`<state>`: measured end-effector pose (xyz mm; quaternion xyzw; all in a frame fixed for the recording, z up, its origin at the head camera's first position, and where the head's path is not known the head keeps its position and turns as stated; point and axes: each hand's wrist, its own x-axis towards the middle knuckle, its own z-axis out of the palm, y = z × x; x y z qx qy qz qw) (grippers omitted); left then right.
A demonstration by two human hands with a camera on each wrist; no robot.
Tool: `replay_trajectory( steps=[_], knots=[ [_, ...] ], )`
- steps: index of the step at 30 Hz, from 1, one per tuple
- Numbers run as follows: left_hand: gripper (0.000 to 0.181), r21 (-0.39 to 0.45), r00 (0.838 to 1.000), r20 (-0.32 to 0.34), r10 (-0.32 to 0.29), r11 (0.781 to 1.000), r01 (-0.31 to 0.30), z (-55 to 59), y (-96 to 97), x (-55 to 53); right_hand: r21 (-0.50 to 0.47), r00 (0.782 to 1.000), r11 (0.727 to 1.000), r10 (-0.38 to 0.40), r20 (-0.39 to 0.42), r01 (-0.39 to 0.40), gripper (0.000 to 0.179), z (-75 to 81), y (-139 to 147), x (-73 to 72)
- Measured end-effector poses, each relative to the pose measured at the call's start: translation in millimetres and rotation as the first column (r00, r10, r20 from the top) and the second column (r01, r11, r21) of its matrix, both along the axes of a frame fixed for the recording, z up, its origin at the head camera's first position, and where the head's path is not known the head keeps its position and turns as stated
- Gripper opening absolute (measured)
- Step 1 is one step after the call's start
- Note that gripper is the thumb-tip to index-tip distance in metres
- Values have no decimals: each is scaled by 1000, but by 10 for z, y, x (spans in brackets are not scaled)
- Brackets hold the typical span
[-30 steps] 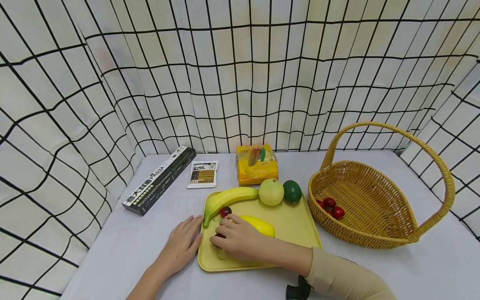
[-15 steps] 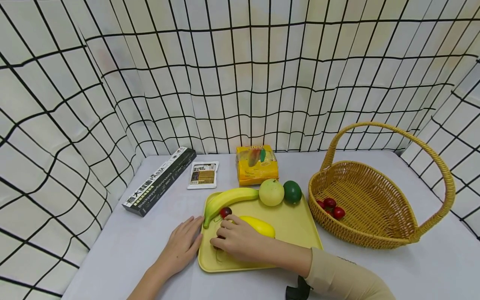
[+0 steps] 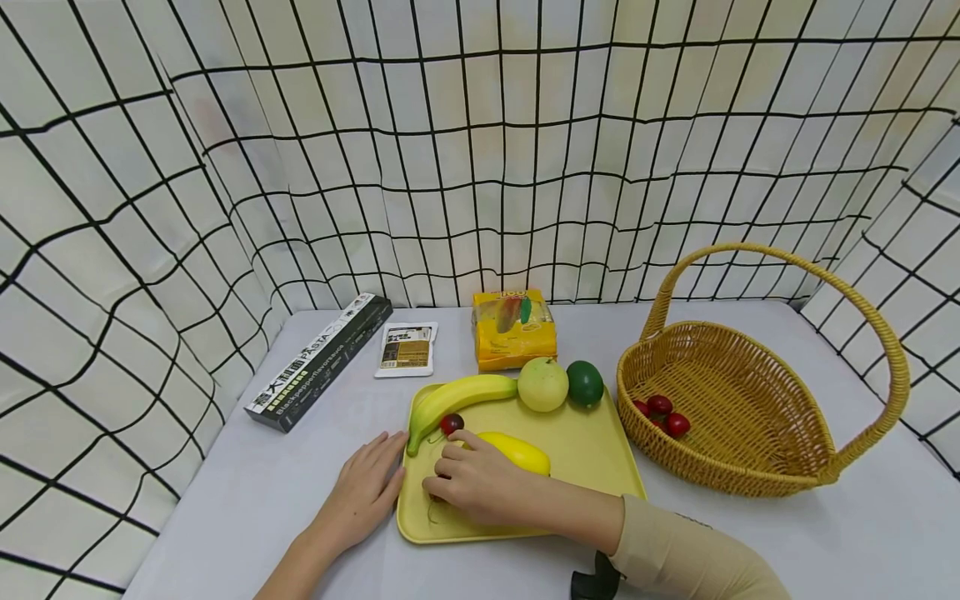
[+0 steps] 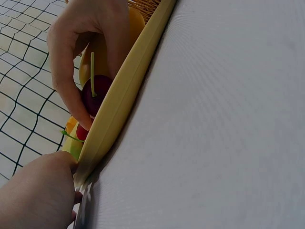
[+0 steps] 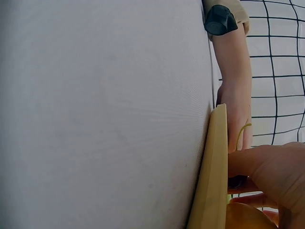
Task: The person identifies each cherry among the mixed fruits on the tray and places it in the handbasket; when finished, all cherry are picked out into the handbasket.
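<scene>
My right hand (image 3: 480,479) reaches over the yellow tray (image 3: 592,467). In the left wrist view its thumb and fingers pinch a dark red cherry (image 4: 97,90) with its stem upward; from the head the hand mostly hides that cherry. A second cherry (image 3: 452,425) lies just beyond, beside the banana (image 3: 457,393). Right beside the hand is a yellow mango-like fruit (image 3: 517,452), partly covered by it. My left hand (image 3: 360,492) lies flat on the table with its fingertips at the tray's left edge.
On the tray's far rim sit a pale green round fruit (image 3: 543,385) and a dark green fruit (image 3: 585,383). Several red cherries lie inside the wicker basket (image 3: 742,400) at right. Behind are a yellow packet (image 3: 514,333), a sachet (image 3: 406,350) and a pasta box (image 3: 322,362).
My right hand has shifted very slightly to the right over the tray, and the cherry under it shows less from the head. My left hand stays where it was.
</scene>
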<state>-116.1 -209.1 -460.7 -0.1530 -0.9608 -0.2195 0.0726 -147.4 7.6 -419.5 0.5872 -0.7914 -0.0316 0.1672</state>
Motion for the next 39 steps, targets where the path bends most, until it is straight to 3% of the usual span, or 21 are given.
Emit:
replay_trajectory(
  steps=[14,39],
  knots=[
    [47,-3,1000,-9,0,1000,0,-13,1,5,15,997,1000,11,76,-13,21,7,-1,-3],
    [49,-4,1000,20,5,1000,-5,3,-8,-7,-31,970,1000,6,241,1,35,281,168,4]
  ],
)
